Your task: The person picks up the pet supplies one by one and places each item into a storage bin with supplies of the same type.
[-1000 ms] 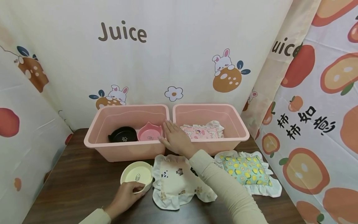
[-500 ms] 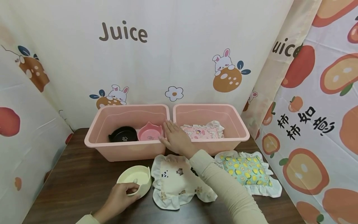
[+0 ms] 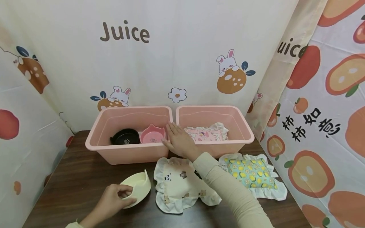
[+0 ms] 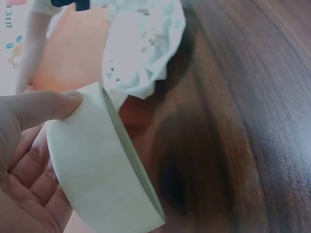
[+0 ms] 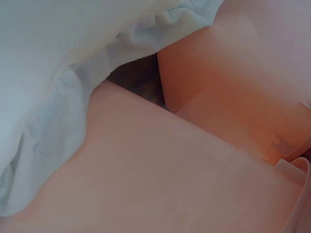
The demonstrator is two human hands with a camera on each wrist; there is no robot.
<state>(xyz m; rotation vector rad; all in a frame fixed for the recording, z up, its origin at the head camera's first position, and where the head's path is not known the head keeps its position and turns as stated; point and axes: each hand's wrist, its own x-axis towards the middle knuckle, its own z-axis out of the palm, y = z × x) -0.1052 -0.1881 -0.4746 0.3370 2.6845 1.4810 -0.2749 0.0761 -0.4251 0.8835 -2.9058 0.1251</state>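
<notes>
My left hand [image 3: 112,198] grips a pale yellow cat-eared bowl [image 3: 140,190] by its side, thumb pressed on the wall. The bowl is tipped on edge, its opening turned away from the palm; in the left wrist view I see the outer wall of the bowl [image 4: 97,160]. My right hand [image 3: 181,141] rests with straight fingers on the rim of the left pink bin [image 3: 125,155], beside the right pink bin [image 3: 222,148]. The right wrist view does not show the hand, only the bins and a white ruffle [image 5: 63,107].
In the left bin are a black bowl [image 3: 125,136] and a pink bowl [image 3: 153,134]; a pink pillow [image 3: 205,134] lies in the right one. On the wooden table [image 3: 71,190], a cream ruffled pillow [image 3: 178,182] lies under the right forearm and a lemon pillow [image 3: 252,174] farther right.
My left hand has drawn the yellow bowl left and toward me, tipping it from nearly level to steeply tilted. The right hand has stayed on the bin rim.
</notes>
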